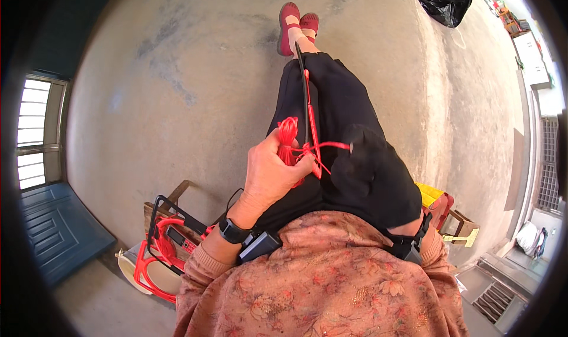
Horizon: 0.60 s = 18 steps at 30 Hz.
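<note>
My left hand (pixel 269 164) is closed round a looped bundle of shiny red plastic strip (pixel 287 137), its thumb and finger pinching where strands cross a thin black bar (pixel 306 109). The bar runs lengthwise over my lap toward my shins, and part of it is wrapped in red strip. A loose red strand (pixel 331 144) stretches from there to my right hand (pixel 368 162), which wears a black glove that blends with my dark trousers. Its fingers close on the strand's end. A dark watch (pixel 234 231) sits on my left wrist.
Left of me, black frames (pixel 167 204) and red-wrapped pieces (pixel 142 272) lie on a wooden stool, with a phone-like device (pixel 176 236) among them. Yellow and red things (pixel 431 196) are at my right hip. A black plastic bag (pixel 447 2) lies on the concrete floor far right.
</note>
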Each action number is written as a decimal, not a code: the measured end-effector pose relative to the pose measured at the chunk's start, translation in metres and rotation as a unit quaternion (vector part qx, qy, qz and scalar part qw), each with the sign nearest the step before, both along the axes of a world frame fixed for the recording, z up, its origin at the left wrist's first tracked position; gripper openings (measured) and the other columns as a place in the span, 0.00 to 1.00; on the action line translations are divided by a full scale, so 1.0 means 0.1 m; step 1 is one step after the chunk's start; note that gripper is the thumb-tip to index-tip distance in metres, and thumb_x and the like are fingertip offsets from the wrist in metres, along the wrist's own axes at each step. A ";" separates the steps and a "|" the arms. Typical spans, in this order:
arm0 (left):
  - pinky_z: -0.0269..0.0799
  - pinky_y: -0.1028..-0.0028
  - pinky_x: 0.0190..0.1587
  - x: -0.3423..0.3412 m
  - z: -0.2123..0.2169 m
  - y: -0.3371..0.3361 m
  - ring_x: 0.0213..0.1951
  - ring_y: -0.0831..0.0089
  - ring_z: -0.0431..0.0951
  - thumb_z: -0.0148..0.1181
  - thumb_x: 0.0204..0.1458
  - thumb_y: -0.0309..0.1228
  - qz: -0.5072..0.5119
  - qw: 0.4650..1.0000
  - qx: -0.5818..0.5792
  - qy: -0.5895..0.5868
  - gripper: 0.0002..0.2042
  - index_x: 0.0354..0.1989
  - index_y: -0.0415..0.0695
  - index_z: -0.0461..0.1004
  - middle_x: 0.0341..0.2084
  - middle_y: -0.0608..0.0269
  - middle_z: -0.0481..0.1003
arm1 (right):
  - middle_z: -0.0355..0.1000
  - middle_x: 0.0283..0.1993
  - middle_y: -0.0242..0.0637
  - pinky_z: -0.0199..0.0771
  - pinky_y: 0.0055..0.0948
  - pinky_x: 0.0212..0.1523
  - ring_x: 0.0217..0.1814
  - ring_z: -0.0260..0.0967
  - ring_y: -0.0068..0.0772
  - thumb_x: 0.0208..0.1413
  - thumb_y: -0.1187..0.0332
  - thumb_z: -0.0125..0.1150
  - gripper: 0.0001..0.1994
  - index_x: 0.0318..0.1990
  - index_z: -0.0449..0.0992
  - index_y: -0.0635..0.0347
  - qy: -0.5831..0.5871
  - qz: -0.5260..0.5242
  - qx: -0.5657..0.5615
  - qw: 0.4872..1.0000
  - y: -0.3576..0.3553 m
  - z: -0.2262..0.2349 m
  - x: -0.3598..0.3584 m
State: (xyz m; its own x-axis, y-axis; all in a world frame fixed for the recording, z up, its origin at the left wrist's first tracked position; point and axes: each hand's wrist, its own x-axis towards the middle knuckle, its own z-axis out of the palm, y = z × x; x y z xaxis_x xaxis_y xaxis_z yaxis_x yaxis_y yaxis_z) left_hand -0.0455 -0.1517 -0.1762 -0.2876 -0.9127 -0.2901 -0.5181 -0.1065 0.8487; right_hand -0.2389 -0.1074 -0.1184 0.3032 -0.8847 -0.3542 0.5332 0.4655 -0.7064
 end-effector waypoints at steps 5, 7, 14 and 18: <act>0.73 0.77 0.40 0.28 -0.21 -0.06 0.37 0.82 0.75 0.56 0.59 0.25 0.135 0.938 0.015 0.319 0.12 0.50 0.35 0.68 0.37 0.62 0.76 | 0.69 0.30 0.30 0.68 0.19 0.30 0.26 0.68 0.21 0.59 0.75 0.52 0.12 0.50 0.71 0.63 0.159 -0.116 -0.026 0.980 -0.37 -0.22 -0.13; 0.75 0.74 0.39 0.33 -0.12 -0.11 0.37 0.76 0.77 0.57 0.55 0.20 0.163 0.937 -0.012 0.309 0.12 0.48 0.38 0.71 0.37 0.62 0.76 | 0.73 0.37 0.34 0.71 0.21 0.32 0.32 0.73 0.25 0.57 0.76 0.54 0.11 0.48 0.73 0.65 0.255 -0.058 -0.056 0.964 -0.42 -0.53 -0.21; 0.73 0.64 0.37 0.17 -0.28 -0.16 0.37 0.59 0.74 0.61 0.41 0.19 -0.113 0.898 -0.380 -0.190 0.15 0.40 0.45 0.77 0.31 0.61 0.71 | 0.75 0.35 0.47 0.73 0.38 0.37 0.37 0.74 0.50 0.50 0.75 0.57 0.10 0.40 0.78 0.57 0.580 0.127 -0.299 0.747 -0.41 -0.92 0.04; 0.75 0.68 0.40 0.06 -0.23 -0.22 0.41 0.62 0.76 0.63 0.42 0.20 -0.071 0.912 -0.383 -0.133 0.20 0.47 0.44 0.75 0.38 0.58 0.74 | 0.76 0.34 0.44 0.73 0.36 0.38 0.36 0.74 0.46 0.49 0.74 0.59 0.10 0.41 0.77 0.58 0.563 0.053 -0.353 0.745 -0.39 -0.86 -0.05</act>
State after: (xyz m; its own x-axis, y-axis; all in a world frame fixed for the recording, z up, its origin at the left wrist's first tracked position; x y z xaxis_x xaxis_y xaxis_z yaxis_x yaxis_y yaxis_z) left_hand -0.0399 -0.1733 -0.1987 -0.4317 -0.8358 0.3391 -0.6782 0.5487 0.4890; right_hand -0.2444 -0.1468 -0.2047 0.2472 -0.9632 0.1057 -0.5965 -0.2372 -0.7667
